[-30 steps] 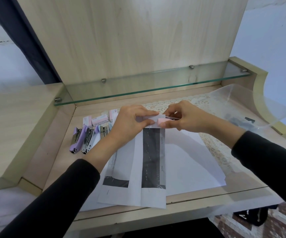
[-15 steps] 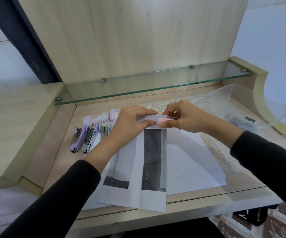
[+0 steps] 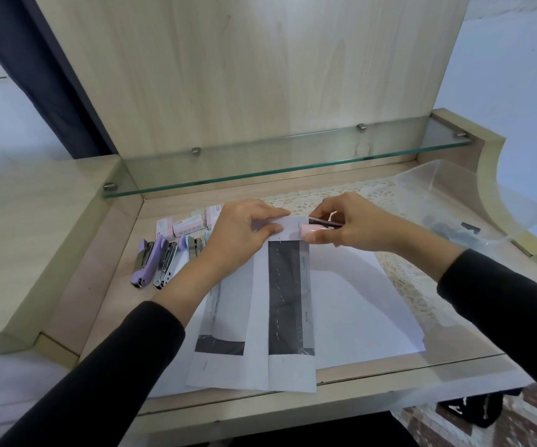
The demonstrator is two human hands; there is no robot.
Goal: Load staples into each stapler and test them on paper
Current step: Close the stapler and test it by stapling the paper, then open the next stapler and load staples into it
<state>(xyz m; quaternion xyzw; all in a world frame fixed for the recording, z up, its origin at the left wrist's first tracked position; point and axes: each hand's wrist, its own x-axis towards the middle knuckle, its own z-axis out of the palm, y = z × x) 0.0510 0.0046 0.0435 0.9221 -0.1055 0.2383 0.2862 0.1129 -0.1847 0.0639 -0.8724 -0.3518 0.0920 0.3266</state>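
My right hand (image 3: 354,225) grips a pink stapler (image 3: 312,228) whose jaws sit over the far end of a folded paper strip (image 3: 288,304) with a dark band and a row of staples down it. My left hand (image 3: 244,233) pinches that far end of the strip just left of the stapler. A purple stapler (image 3: 146,262) and two more staplers (image 3: 167,264) lie at the left of the desk. Small staple boxes (image 3: 188,226) stand behind them.
A large white sheet (image 3: 357,301) lies under the strips on the desk, over a lace mat (image 3: 402,272). A clear plastic tub (image 3: 473,208) with dark items sits at the far right. A glass shelf (image 3: 276,162) runs above the back of the desk.
Both hands and the pink stapler stay at the strip's far end; they have barely shifted.
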